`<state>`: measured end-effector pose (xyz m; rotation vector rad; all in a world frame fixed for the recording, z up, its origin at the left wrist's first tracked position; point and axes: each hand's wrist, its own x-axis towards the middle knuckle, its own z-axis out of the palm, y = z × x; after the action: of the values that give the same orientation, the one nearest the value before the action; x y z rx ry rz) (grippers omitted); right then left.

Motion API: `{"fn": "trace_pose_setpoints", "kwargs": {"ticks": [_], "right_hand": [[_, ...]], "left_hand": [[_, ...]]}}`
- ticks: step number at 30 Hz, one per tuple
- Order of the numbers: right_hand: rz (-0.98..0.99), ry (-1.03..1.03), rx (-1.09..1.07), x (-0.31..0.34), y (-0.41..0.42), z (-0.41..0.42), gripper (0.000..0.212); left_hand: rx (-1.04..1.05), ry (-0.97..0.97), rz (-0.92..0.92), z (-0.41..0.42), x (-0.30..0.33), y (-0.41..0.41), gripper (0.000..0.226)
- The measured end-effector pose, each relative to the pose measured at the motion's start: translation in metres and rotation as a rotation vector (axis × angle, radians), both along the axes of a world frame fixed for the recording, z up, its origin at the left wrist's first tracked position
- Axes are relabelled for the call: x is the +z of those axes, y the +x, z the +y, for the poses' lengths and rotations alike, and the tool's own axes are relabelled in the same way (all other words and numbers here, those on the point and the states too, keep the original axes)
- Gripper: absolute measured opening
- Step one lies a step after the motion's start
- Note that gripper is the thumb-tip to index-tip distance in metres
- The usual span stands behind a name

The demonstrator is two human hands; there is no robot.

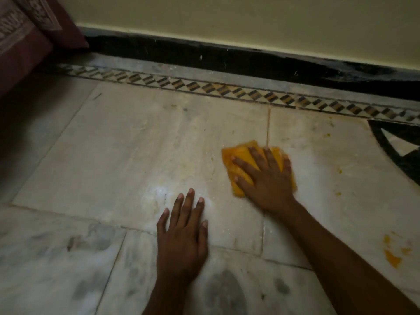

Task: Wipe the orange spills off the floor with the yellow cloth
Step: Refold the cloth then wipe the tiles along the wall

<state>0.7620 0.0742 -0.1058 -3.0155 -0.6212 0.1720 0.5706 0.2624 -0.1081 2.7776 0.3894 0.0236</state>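
We are pressing the cloth point(242, 160) flat on the floor point(127, 142) with our right hand point(264, 178), fingers spread wide and straight over it. The cloth is lying across a tile joint, its long axis running from near-left to far-right. Our left hand point(183, 239) is resting flat on the floor nearby, fingers straight, holding nothing. Orange spills point(393, 258) are lying to the right.
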Motion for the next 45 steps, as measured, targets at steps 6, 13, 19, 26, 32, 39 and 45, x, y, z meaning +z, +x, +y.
{"fn": "trace_pose_setpoints", "kwargs": {"ticks": [6, 13, 19, 26, 32, 39, 45], "right_hand": [[0.098, -0.019, -0.488, 0.019, 0.03, -0.082, 0.07], [0.091, 0.036, -0.274, 0.006, 0.032, -0.009, 0.062], [0.017, 0.012, -0.229, 0.011, -0.113, -0.09, 0.064], [0.112, 0.119, -0.509, 0.011, -0.006, -0.081, 0.064], [0.08, 0.034, -0.21, 0.013, -0.138, -0.133, 0.071], [0.174, -0.036, -0.599, 0.04, -0.041, -0.181, 0.068], [0.011, 0.059, -0.3, 0.004, -0.019, -0.122, 0.058]], "left_hand": [[-0.022, -0.025, -0.018, 0.003, -0.004, 0.0, 0.057], [-0.012, -0.025, -0.081, 0.001, -0.006, -0.003, 0.057], [-0.027, -0.045, -0.102, -0.001, 0.0, -0.003, 0.057], [-0.119, -0.063, -0.233, -0.002, -0.007, -0.008, 0.051], [-0.302, -0.172, -0.284, -0.046, 0.014, -0.029, 0.067], [-0.29, -0.089, -0.148, -0.133, 0.0, 0.037, 0.075], [-0.239, -0.036, -0.175, -0.134, -0.019, 0.046, 0.062]]}}
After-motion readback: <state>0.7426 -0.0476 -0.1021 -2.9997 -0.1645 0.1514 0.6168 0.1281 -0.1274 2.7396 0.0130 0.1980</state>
